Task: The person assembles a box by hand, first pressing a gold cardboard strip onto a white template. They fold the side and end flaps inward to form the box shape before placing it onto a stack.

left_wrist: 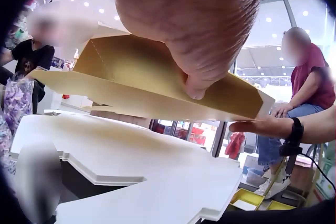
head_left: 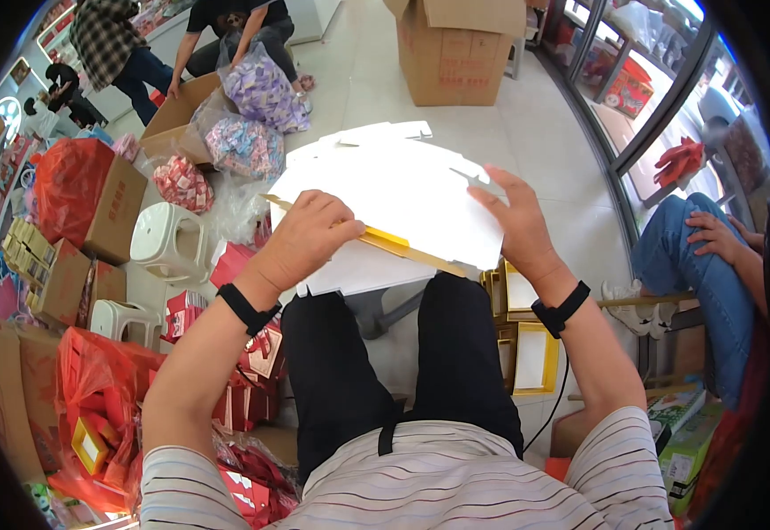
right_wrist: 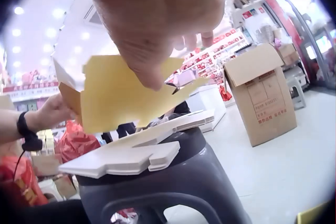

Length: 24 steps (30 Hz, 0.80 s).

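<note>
A flat cardboard box blank, white on one face and gold on the other, has a gold flap (head_left: 389,238) folded up along its near edge. My left hand (head_left: 310,231) pinches this folded edge, thumb against the gold side (left_wrist: 136,64) in the left wrist view. At the blank's right side is my right hand (head_left: 526,231), fingers extended and thumb apart; in the right wrist view its thumb overlaps the gold face (right_wrist: 113,95). Beneath the blank, more white cut-out blanks (right_wrist: 121,161) lie stacked on a dark grey stool (right_wrist: 173,192).
Gold-edged box trays (head_left: 535,358) sit on the floor by my right leg. White stools (head_left: 170,243), red bags (head_left: 93,415) and cartons crowd the left. A large carton (head_left: 451,66) stands ahead. A seated person (head_left: 703,265) is at right; others are at the far left.
</note>
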{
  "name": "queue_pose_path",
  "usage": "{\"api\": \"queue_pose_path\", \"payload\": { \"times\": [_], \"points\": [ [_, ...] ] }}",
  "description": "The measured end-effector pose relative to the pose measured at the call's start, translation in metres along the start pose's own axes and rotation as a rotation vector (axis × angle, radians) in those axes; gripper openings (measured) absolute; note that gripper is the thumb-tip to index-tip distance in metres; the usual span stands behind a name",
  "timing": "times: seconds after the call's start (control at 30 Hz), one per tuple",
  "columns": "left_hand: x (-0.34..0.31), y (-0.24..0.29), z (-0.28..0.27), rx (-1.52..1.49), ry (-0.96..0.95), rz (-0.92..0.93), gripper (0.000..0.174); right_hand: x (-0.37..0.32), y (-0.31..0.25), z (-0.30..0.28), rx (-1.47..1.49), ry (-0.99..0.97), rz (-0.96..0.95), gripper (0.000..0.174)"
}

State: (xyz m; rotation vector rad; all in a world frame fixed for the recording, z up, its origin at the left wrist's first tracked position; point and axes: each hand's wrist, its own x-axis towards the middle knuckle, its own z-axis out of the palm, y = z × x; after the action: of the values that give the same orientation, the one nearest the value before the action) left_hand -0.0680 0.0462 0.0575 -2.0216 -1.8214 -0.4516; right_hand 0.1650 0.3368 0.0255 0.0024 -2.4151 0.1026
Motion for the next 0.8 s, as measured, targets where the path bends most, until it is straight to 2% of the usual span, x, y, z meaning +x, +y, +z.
{"api": "queue_pose_path", "payload": {
  "times": [0.13, 0.17, 0.27, 0.37, 0.47, 0.5, 0.6, 0.67, 0.7, 0.8],
  "points": [
    [-0.005, -0.025, 0.001, 0.059, -0.014, 0.038, 0.022, -0.006, -0.047, -0.011, 0.111, -0.115, -0.216, 0.025],
    [-0.004, -0.035, 0.003, 0.091, 0.005, 0.045, 0.020, -0.009, -0.066, -0.011, 0.127, -0.118, -0.215, 0.023],
    [0.006, -0.052, 0.011, 0.109, -0.031, -0.005, 0.022, -0.017, -0.103, 0.002, 0.279, -0.233, -0.180, 0.039],
    [0.002, -0.051, 0.031, 0.196, -0.069, -0.106, 0.024, -0.026, -0.110, 0.030, 0.336, -0.311, -0.089, 0.046],
    [0.007, -0.020, 0.038, -0.167, -0.136, -0.134, 0.038, -0.031, -0.111, 0.040, 0.358, -0.302, -0.046, 0.047],
    [0.006, 0.000, 0.042, -0.142, -0.226, -0.095, 0.038, -0.031, -0.112, 0.040, 0.358, -0.296, -0.041, 0.047],
    [-0.008, 0.027, 0.029, -0.061, -0.305, -0.048, 0.020, -0.031, -0.111, 0.038, 0.368, -0.295, -0.035, 0.049],
    [-0.017, 0.020, 0.008, 0.146, -0.489, -0.156, 0.020, -0.032, -0.109, 0.039, 0.381, -0.301, -0.032, 0.052],
    [-0.028, 0.017, 0.008, 0.143, -0.412, -0.208, 0.023, -0.034, -0.109, 0.041, 0.375, -0.293, -0.016, 0.052],
    [-0.044, 0.036, -0.013, 0.000, -0.507, -0.406, 0.031, -0.034, -0.106, 0.046, 0.377, -0.278, -0.011, 0.048]
  ]
}}
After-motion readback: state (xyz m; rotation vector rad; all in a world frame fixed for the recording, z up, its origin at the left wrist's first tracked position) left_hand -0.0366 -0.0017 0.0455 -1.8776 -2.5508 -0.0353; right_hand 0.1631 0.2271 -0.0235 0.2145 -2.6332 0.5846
